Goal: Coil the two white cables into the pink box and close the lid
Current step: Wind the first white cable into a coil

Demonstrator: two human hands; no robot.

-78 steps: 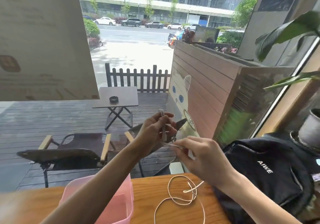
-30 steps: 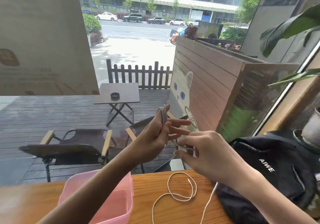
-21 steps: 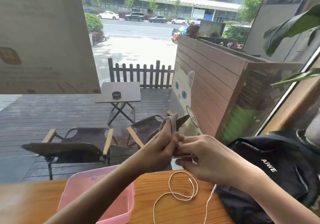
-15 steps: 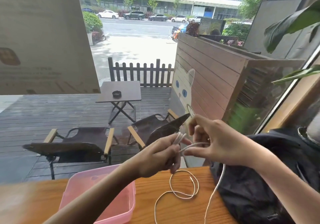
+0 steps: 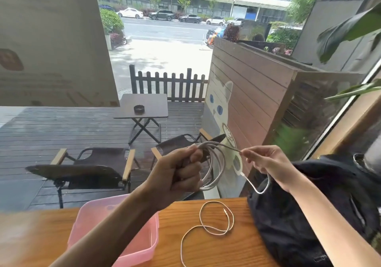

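Note:
My left hand (image 5: 181, 170) is raised above the table in a fist, gripping a coil of white cable (image 5: 215, 169) whose loops hang to its right. My right hand (image 5: 266, 161) pinches the same cable's free end a little to the right; the tail with its plug droops below it. A second white cable (image 5: 216, 224) lies loose in a loop on the wooden table (image 5: 206, 250). The open pink box (image 5: 144, 244) sits on the table at the left, partly hidden by my left forearm. No lid is in view.
A black backpack (image 5: 309, 215) lies on the table at the right, close to the loose cable. Straight ahead is a window onto a deck with chairs. A potted plant's leaves (image 5: 350, 27) hang at the upper right.
My hands have drawn apart: the right one pulled the cable's end out to the right, and the coil now hangs as wide loops from my left fist.

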